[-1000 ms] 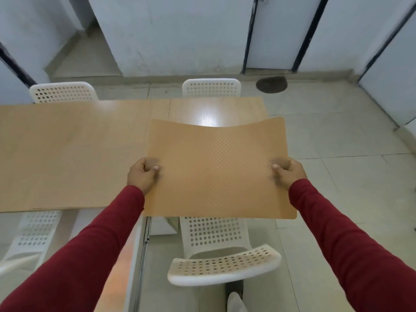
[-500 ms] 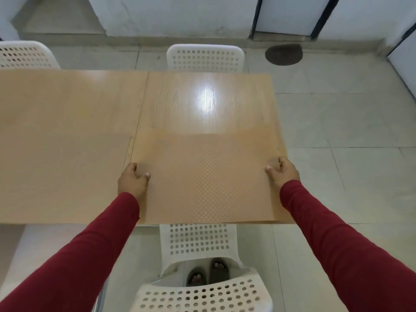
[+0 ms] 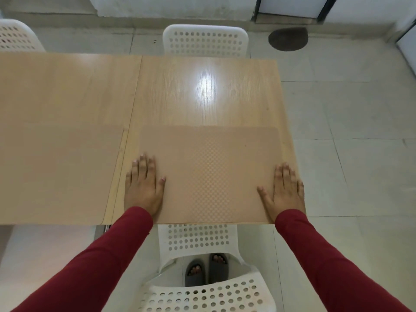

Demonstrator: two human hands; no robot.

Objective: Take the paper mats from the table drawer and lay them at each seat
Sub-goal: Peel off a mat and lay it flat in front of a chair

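Mat: paper mat (image 3: 209, 172) lies flat at the near right corner of the table (image 3: 202, 91), its near edge along the table's near edge.
Second mat: another mat (image 3: 58, 172) lies flat to the left, also along the near edge, a thin strip of bare table between the two.
Left hand: left hand (image 3: 144, 185) rests palm down on the left side of the paper mat, fingers (image 3: 143, 163) straight and spread, not gripping anything.
Right hand: right hand (image 3: 284, 191) rests palm down on the right side of the same mat, close to the table's right edge, fingers straight, thumb out, not gripping anything.
Sleeves: both arms wear dark red sleeves (image 3: 101, 262).
Near chair: white chair with holes (image 3: 198, 237) stands tucked in at the near edge, just below the mat.
Far chair: white chair (image 3: 206, 41) stands at the far edge, across from the mat.
Corner chair: part of a third white chair (image 3: 15, 37) shows at the far left.
Feet: two feet in grey slippers (image 3: 207, 270) stand on the tiled floor (image 3: 349, 154) behind the near chair.
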